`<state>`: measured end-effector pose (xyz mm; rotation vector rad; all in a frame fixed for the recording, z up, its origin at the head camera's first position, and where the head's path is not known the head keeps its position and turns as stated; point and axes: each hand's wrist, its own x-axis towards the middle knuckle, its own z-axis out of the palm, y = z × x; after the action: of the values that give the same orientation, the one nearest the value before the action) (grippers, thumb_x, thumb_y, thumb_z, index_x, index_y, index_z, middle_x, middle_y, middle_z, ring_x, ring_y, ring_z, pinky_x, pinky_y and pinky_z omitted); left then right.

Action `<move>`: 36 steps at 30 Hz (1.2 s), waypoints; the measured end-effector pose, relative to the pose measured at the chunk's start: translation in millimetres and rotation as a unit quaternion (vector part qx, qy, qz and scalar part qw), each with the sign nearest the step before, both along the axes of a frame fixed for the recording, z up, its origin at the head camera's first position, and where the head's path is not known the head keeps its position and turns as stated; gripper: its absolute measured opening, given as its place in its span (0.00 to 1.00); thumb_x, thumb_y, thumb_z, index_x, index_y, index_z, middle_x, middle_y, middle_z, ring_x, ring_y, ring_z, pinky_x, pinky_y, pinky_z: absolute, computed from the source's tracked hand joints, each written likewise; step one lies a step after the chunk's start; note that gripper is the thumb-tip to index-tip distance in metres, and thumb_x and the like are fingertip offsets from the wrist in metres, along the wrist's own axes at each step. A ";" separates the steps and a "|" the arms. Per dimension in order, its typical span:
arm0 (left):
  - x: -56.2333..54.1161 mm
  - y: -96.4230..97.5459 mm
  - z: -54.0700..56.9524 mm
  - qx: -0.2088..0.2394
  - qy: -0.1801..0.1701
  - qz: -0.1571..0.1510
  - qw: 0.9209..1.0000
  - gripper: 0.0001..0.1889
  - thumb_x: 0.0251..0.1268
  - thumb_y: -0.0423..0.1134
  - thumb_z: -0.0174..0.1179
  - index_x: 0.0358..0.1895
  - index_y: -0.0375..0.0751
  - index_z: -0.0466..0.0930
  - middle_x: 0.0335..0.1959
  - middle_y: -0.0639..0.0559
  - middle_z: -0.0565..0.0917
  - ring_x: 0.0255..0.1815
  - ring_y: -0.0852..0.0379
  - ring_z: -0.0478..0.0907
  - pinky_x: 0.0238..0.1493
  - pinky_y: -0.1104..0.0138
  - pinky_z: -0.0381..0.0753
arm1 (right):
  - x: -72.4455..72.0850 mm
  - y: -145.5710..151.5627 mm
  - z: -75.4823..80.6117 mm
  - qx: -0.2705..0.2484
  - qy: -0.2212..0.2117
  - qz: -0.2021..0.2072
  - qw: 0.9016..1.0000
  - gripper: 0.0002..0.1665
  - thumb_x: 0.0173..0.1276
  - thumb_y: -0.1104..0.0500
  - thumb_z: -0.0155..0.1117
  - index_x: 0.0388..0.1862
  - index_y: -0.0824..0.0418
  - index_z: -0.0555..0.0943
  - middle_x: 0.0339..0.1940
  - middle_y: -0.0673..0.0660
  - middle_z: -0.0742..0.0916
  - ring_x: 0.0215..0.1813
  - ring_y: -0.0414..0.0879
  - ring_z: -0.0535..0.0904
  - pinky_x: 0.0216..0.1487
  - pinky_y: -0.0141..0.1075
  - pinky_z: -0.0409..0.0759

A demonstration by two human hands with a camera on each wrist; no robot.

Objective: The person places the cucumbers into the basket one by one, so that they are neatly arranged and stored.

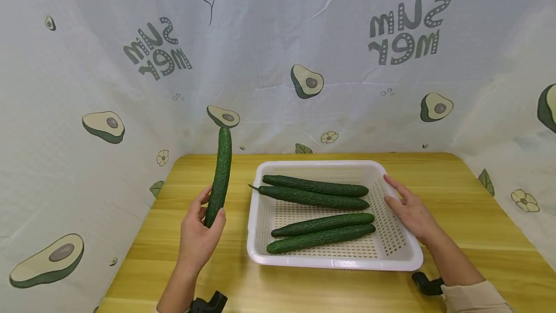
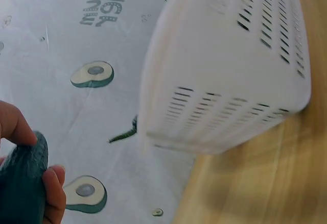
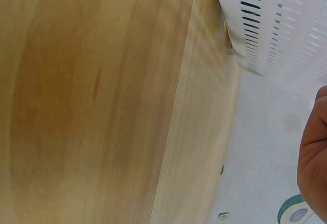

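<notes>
My left hand (image 1: 201, 235) grips a dark green cucumber (image 1: 221, 173) near its lower end, thumb on one side and fingers on the other. The cucumber stands nearly upright, left of a white plastic basket (image 1: 334, 262). In the left wrist view, one end of the held cucumber (image 2: 23, 183) shows between thumb and fingers. My right hand (image 1: 412, 214) holds the basket's right rim, with thumb and index finger at the edge and the other fingers hidden. Inside the basket lie several cucumbers in two pairs, a back pair (image 1: 314, 197) and a front pair (image 1: 321, 239).
The basket stands on a yellow wood-grain table (image 1: 143, 250). A pale curtain (image 1: 260, 37) printed with avocados hangs behind and at both sides. One cucumber's thin stem (image 1: 253, 187) pokes over the basket's left rim. Black wrist devices (image 1: 427, 284) sit by both wrists.
</notes>
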<state>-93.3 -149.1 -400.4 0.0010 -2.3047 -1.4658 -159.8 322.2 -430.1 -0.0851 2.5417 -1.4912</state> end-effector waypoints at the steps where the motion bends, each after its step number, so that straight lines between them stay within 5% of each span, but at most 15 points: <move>1: -0.1 1.2 2.1 -0.003 0.016 -0.009 1.000 0.32 0.65 0.25 0.65 0.72 0.44 0.72 0.59 0.41 0.79 0.37 0.63 0.79 0.32 0.71 0.83 | -0.1 0.0 0.0 0.001 0.000 0.001 1.000 0.40 0.85 0.51 0.46 0.87 0.49 0.42 0.59 0.83 0.79 0.36 0.56 0.91 0.30 0.46 0.89; 6: -0.4 8.0 12.8 -0.027 0.082 -0.077 0.993 0.34 0.58 0.22 0.69 0.69 0.43 0.75 0.59 0.42 0.81 0.42 0.63 0.80 0.37 0.72 0.86 | -0.2 -0.2 0.3 0.000 0.000 0.000 1.000 0.40 0.85 0.50 0.46 0.87 0.50 0.42 0.59 0.84 0.80 0.36 0.56 0.91 0.30 0.46 0.89; 10: -2.1 14.2 18.8 -0.073 0.129 -0.126 0.981 0.33 0.54 0.23 0.73 0.66 0.43 0.78 0.56 0.44 0.85 0.40 0.60 0.83 0.34 0.72 0.86 | -0.5 0.0 -0.1 0.003 0.000 -0.002 1.000 0.39 0.85 0.51 0.46 0.87 0.51 0.42 0.58 0.84 0.80 0.36 0.57 0.91 0.29 0.46 0.89; 18: -7.8 29.6 23.1 -0.150 0.182 -0.179 0.955 0.30 0.50 0.27 0.77 0.61 0.44 0.83 0.49 0.49 0.90 0.38 0.58 0.85 0.36 0.72 0.84 | -0.1 -0.8 0.9 0.006 0.000 -0.002 1.000 0.39 0.85 0.51 0.45 0.87 0.51 0.42 0.62 0.85 0.77 0.38 0.58 0.91 0.30 0.46 0.89; 27: -12.6 48.5 29.9 -0.191 0.153 -0.225 0.943 0.28 0.55 0.35 0.77 0.62 0.46 0.83 0.52 0.50 0.89 0.46 0.56 0.87 0.42 0.66 0.87 | 1.2 -0.9 2.2 0.003 -0.001 -0.003 1.000 0.40 0.85 0.50 0.47 0.87 0.49 0.43 0.62 0.84 0.77 0.37 0.56 0.91 0.31 0.46 0.89; 36: -20.3 69.0 36.2 -0.232 0.077 -0.269 0.932 0.25 0.60 0.42 0.75 0.61 0.49 0.84 0.57 0.54 0.88 0.57 0.56 0.86 0.53 0.60 0.87 | -0.2 0.1 0.0 0.000 -0.001 0.000 1.000 0.40 0.85 0.51 0.46 0.87 0.51 0.42 0.63 0.84 0.77 0.39 0.58 0.91 0.31 0.45 0.89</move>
<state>-113.5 -80.1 -364.3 -0.9076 -2.5716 -1.0354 -159.9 322.3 -430.1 -0.0839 2.5397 -1.4917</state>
